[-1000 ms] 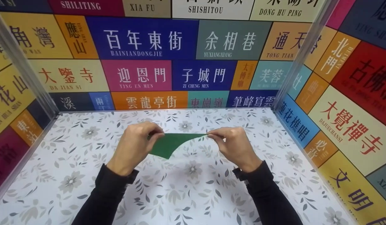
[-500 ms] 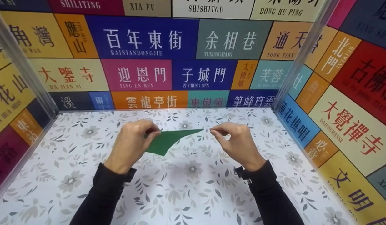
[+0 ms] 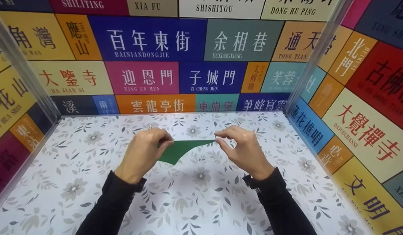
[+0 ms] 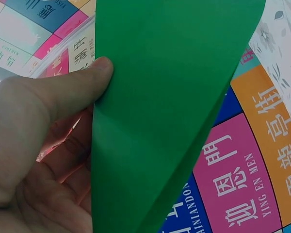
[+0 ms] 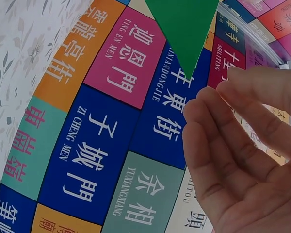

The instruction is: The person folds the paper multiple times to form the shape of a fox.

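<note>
A thin sheet of green paper (image 3: pixel 179 151) is held above the table by my left hand (image 3: pixel 143 153), which pinches its upper edge. In the left wrist view the thumb (image 4: pixel 99 73) lies on the near edge of the paper; the fingers' grip behind it is partly hidden. The sheet has a curved lower side and tapers to a point on the right. Close to that point is my right hand (image 3: pixel 245 150), its thumb and forefinger parted. The right wrist view shows the green tip (image 5: pixel 189 58) apart from the relaxed fingers (image 5: pixel 208 126).
A white table (image 3: pixel 201 202) with a grey flower and leaf print lies below the hands. Colourful panels (image 3: pixel 149 39) with printed characters stand at the back and both sides, with clear strips at the corners. Both arms wear black sleeves (image 3: pixel 106 202).
My right hand's pinch on the paper's tip came apart, and the hand is now beside the tip with parted fingers. The left hand moved left with the paper, then came back right.
</note>
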`<state>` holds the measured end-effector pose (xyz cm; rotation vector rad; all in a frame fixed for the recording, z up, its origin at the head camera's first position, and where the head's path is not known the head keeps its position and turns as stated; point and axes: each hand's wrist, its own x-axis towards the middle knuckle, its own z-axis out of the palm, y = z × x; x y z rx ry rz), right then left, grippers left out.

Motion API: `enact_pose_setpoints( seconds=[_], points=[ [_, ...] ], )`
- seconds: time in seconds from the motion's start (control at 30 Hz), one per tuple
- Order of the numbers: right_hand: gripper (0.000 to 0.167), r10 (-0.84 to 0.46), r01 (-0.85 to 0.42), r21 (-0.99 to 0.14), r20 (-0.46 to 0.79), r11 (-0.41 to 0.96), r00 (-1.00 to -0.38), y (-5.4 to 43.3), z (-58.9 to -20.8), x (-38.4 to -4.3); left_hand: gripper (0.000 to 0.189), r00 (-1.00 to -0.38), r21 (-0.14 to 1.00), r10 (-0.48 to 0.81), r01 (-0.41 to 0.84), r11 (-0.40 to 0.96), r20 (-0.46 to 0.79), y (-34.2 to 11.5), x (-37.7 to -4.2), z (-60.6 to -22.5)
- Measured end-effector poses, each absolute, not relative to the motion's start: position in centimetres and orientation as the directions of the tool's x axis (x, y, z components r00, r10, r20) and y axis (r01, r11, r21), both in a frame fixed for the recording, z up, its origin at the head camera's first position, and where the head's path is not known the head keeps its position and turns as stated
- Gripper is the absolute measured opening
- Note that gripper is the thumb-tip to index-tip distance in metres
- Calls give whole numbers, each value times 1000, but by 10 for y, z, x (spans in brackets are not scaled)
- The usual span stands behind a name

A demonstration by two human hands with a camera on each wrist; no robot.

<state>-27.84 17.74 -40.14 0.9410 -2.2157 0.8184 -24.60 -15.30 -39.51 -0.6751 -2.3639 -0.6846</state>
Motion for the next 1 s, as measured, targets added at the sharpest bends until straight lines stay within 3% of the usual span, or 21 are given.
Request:
enact_pose_setpoints(
  seconds=[0.63, 1.0],
  points=[
    [24, -511, -815, -273, 665, 512, -544, 152, -413, -269, 9, -708, 329, 360, 637, 698, 607, -129, -242, -406],
    [13, -547, -832, -257, 653, 491, -524, 143, -422, -267, 8, -710, 333, 373, 642, 690, 597, -120, -240, -411]
  ],
)
